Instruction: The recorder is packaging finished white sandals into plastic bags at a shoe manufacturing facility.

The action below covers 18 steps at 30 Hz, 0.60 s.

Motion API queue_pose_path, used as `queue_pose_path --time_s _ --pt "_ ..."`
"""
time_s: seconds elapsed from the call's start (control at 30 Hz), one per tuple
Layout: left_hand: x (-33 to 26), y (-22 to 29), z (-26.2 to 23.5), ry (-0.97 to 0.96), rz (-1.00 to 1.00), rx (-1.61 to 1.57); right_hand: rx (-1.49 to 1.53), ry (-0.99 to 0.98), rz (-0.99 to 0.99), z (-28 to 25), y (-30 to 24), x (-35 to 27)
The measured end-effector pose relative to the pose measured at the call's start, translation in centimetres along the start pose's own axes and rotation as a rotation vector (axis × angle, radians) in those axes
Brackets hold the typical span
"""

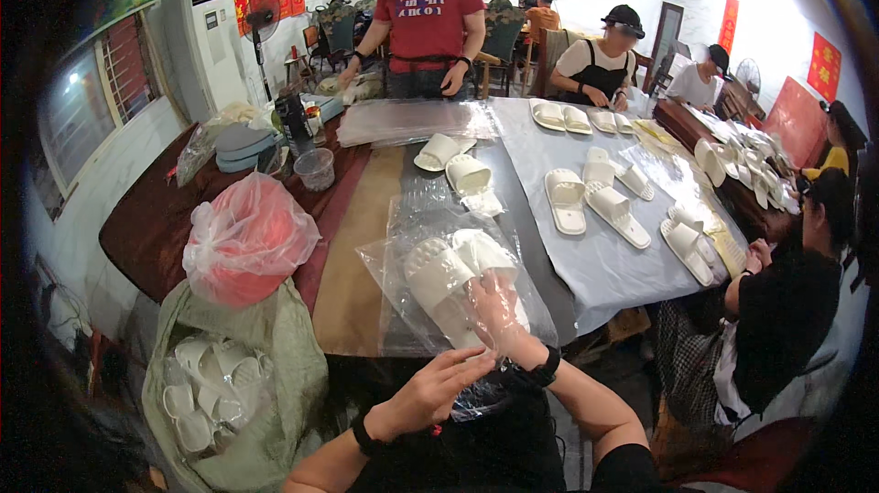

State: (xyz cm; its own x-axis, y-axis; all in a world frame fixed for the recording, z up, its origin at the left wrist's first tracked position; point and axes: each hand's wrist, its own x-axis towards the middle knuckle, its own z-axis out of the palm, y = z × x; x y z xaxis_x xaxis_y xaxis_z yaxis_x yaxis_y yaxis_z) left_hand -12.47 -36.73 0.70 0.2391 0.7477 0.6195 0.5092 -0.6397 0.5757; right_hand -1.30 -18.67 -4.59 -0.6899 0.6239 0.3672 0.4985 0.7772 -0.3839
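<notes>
A pair of white slippers (439, 281) lies at the table's near edge inside a clear plastic bag (389, 260). My right hand (496, 310) reaches into the bag, its fingers on the right slipper, with the fingertips partly hidden there. Just left of my right wrist is my left hand (430, 394), its fingers stretched out beside the bag's near edge. Whether those fingertips touch the film cannot be made out. Beyond the bag, another white pair (470, 174) rests on the dark strip of the table.
Several white slippers (568, 200) lie on the grey sheet (540, 255) to the right. Flat clear bags (403, 124) are stacked at the far side. A tied bag of red stuff (247, 237) stands left, above an open sack (302, 346) of slippers. Co-workers sit and stand around.
</notes>
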Motion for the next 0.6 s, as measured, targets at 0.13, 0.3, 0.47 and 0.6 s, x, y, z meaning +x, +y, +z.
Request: queue_pose_path --time_s 0.13,0.3,0.47,0.6 --pt "-0.1 0.7 -0.3 -0.041 0.037 -0.016 -0.084 -0.074 0.060 2.2 1.0 1.2" --pt "-0.2 0.9 -0.6 -0.087 0.032 0.123 -0.138 0.013 -0.099 3.3 2.3 1.4" --pt "-0.7 0.4 -1.2 -0.311 -0.023 0.134 -0.128 -0.250 -0.079 3.2 3.8 3.1" --pt "-1.1 0.6 -1.2 -0.300 -0.040 -0.055 0.034 -0.035 -0.158 2.6 3.6 1.1"
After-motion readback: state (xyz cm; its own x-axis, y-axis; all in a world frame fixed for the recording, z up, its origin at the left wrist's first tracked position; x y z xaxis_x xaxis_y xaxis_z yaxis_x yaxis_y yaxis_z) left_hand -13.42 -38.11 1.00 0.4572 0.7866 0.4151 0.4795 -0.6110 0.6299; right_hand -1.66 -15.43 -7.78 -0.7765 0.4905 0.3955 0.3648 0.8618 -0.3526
